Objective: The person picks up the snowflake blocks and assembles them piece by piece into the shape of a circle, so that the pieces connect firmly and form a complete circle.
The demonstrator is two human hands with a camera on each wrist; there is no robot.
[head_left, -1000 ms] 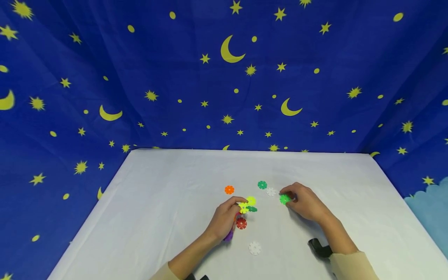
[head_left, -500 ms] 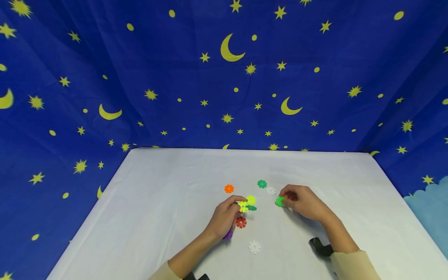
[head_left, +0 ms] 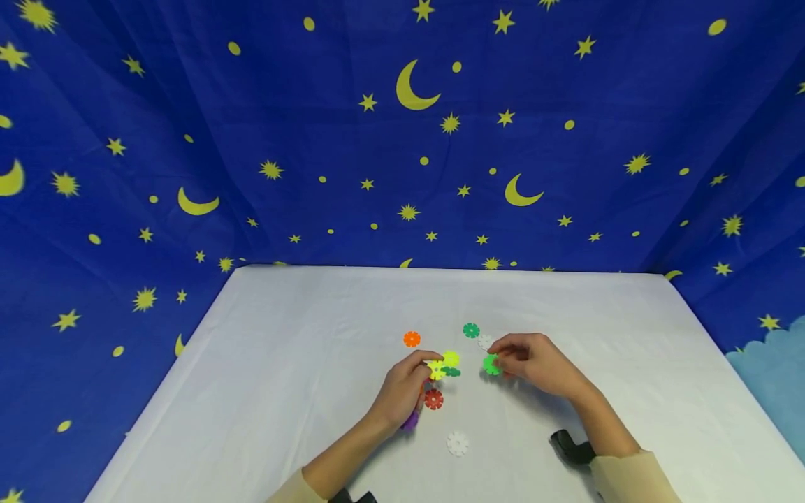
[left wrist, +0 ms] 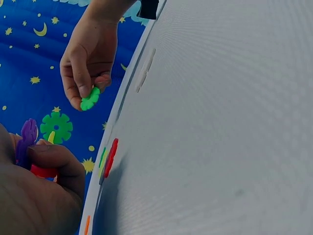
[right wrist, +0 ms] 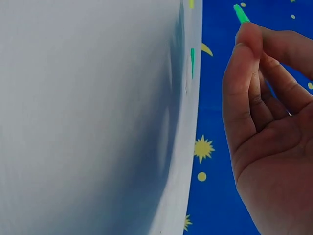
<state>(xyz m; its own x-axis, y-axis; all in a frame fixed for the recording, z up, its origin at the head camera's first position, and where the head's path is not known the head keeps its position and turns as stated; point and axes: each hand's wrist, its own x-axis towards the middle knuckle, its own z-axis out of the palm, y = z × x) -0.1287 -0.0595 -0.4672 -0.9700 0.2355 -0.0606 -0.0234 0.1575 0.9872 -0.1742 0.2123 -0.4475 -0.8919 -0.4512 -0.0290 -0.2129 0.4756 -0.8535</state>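
Note:
My left hand grips a joined cluster of notched discs; a yellow disc, a dark green disc and a purple disc show around its fingers. In the left wrist view the purple disc and a green disc stick out by the thumb. My right hand pinches a bright green disc between thumb and fingertips, to the right of the cluster. That disc points away from the fingertips in the right wrist view.
On the white table lie an orange disc, a green disc, a white disc partly beside the right fingers, a red disc and another white disc. A blue patterned cloth stands behind.
My right hand has moved left with the bright green disc, nearer the cluster, and the disc has turned in its fingers. My left hand has stayed nearly still.

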